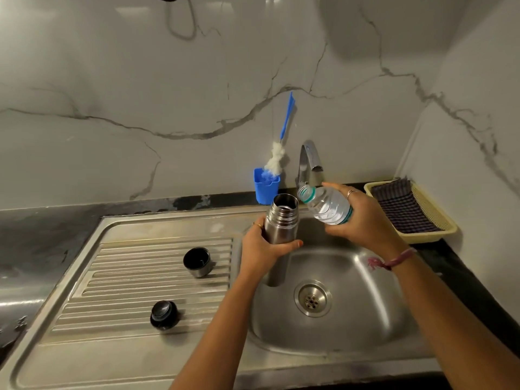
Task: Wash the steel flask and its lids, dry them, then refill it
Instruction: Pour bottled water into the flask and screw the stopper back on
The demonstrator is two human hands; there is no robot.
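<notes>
My left hand grips the steel flask upright over the left edge of the sink basin, its mouth uncovered. My right hand holds a clear plastic water bottle, uncapped and tilted left, its neck just beside and above the flask's mouth. No stream of water is plain to see. On the ribbed drainboard the steel cup lid stands mouth up, and the black stopper lid sits nearer to me.
A steel tap rises behind the bottle. A blue holder with a blue-handled bottle brush stands against the marble wall. A yellow basket holding a dark checked cloth sits on the right counter.
</notes>
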